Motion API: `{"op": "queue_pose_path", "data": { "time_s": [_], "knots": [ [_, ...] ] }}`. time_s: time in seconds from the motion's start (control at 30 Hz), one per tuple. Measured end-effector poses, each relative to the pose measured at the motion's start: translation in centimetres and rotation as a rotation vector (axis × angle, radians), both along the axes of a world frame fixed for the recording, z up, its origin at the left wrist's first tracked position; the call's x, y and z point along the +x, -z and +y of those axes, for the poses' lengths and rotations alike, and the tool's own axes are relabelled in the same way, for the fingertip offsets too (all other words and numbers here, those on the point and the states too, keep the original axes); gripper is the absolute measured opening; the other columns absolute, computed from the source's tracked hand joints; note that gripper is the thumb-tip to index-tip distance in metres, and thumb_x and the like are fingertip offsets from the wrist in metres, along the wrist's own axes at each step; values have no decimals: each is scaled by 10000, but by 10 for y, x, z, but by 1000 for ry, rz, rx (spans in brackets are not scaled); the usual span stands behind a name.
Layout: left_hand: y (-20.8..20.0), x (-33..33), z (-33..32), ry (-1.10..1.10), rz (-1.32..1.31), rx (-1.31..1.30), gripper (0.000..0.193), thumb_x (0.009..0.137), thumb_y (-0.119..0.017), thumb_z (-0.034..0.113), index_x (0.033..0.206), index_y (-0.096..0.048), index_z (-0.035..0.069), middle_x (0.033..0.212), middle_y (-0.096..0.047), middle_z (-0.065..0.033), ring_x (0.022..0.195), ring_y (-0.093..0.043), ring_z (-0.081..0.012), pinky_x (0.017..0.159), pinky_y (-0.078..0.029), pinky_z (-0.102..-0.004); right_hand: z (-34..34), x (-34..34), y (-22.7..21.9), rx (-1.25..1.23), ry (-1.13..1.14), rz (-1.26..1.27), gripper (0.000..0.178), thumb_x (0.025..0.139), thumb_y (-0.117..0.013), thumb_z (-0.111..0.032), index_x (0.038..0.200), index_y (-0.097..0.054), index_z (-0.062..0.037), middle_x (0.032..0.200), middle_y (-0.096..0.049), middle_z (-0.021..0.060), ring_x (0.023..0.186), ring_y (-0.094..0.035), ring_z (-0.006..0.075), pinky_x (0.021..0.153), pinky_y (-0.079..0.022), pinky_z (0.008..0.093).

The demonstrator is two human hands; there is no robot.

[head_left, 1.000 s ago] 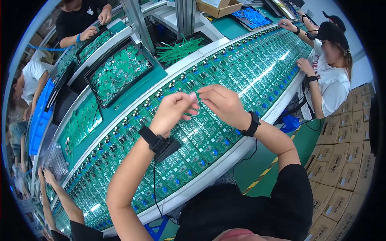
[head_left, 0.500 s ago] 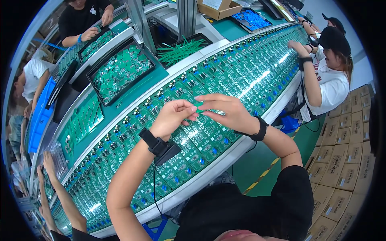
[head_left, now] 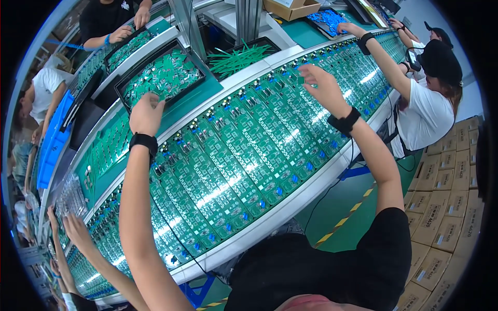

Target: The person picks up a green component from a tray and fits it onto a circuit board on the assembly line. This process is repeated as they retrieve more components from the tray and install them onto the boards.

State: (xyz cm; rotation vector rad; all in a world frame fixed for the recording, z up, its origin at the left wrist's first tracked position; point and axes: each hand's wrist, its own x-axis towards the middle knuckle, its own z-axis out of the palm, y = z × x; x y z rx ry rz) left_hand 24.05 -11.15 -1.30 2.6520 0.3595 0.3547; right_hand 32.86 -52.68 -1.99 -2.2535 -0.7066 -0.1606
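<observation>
Currently, both hands apart, well clear of each other. Right hand (head_left: 322, 87): thumb and fingertips together on a small square green circuit-board piece (head_left: 301, 80), gripped at one side, raised over the far half of the long bench, just inside its pale metal far rail (head_left: 265, 66). Left hand (head_left: 146, 115): fingers curled inward at the near-left corner of a shallow black plastic tray (head_left: 193, 57); cannot tell whether anything is pinched there. Black strap on each wrist.

Handling, as judged: piece looks very light, thin and stiff, smooth-faced, so apt to slip; any soldered parts likely fragile. Best hold: fingertips on opposite bare edges, no pressure on the flat faces.

Under the hands: large green circuit boards (head_left: 248, 140) side by side along the bench, blue components toward its near edge, dark upright ones toward the far.

Beyond the far rail: tray filled with a loose heap of small green board pieces (head_left: 168, 72). Right of it, narrow green strips (head_left: 241, 58) piled in a dark bin.

Farther right: co-worker's hand (head_left: 354, 29) beside a heap of small blue parts (head_left: 327, 22). Stacked brown cardboard cartons (head_left: 441, 181) at the right rim.
</observation>
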Motion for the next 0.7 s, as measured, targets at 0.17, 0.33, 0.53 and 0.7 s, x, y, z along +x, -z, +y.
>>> {"op": "queue_pose_path", "data": {
  "time_s": [0.17, 0.33, 0.53, 0.7],
  "knots": [
    [7, 3, 6, 41, 10, 65, 245, 693, -696, 163, 907, -615, 74, 745, -591, -66, 657, -572, -179, 621, -462, -300, 2, 18, 10, -168, -76, -129, 414, 699, -564, 45, 1079, -483, -96, 896, -587, 97, 823, -586, 266, 697, -473, 357],
    [10, 5, 3, 62, 18, 181, 268, 654, -722, 122, 893, -612, 71, 700, -543, -36, 631, -534, -159, 601, -450, -296, 5, 24, 19, -214, -120, -200, 388, 702, -553, 49, 1056, -484, -93, 888, -581, 106, 845, -569, 287, 699, -461, 376],
    [13, 9, 5, 37, 67, 91, 237, 671, -710, 139, 877, -611, 79, 718, -557, -39, 663, -549, -170, 623, -451, -299, 6, 29, 24, -236, -142, -203, 354, 701, -550, 53, 1022, -484, -80, 873, -574, 109, 824, -567, 299, 686, -460, 379],
    [12, 10, 6, 23, 81, -30, 185, 698, -682, 172, 849, -620, 86, 751, -588, -60, 696, -582, -208, 647, -460, -321, 7, 32, 21, -154, -176, -119, 315, 697, -548, 57, 979, -479, -65, 861, -572, 107, 805, -572, 288, 680, -465, 368]
  ]
}}
